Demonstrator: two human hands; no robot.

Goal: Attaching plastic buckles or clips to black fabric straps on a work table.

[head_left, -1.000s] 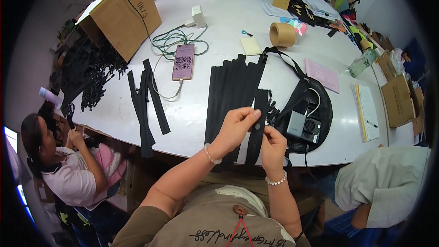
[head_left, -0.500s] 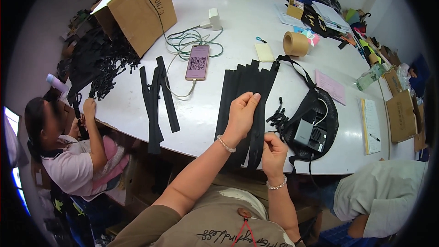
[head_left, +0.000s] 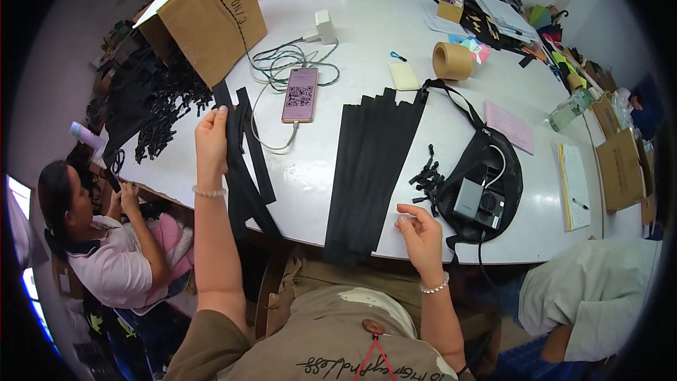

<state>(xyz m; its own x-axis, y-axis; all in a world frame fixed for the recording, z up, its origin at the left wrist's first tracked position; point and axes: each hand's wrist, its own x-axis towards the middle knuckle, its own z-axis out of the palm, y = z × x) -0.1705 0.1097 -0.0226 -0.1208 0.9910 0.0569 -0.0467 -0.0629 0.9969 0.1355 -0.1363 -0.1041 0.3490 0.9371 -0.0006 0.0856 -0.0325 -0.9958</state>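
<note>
My left hand [head_left: 211, 142] is closed on the upper part of a long black zipper strip [head_left: 247, 187], which slants down toward the table's near edge. Other black strips [head_left: 262, 169] lie beside and under it. At centre, a fanned row of similar black strips [head_left: 363, 169] lies flat, its lower ends at the near edge. My right hand [head_left: 422, 243] is just right of that row, thumb and forefinger apart, with nothing visible between them. Several small black pulls [head_left: 429, 182] lie in a loose pile just beyond it.
A phone [head_left: 300, 95] with a coiled cable lies beyond the strips. A black mesh bag [head_left: 486, 162] holding a grey device is at right. A cardboard box [head_left: 211, 21] stands by a heap of black pieces [head_left: 159, 109]. A co-worker [head_left: 113, 254] sits at left; another person's sleeve [head_left: 585, 296] shows at right.
My left hand has moved from the central row to the left group and taken hold of a strip there. My right hand has come away from the central row, which now lies flatter.
</note>
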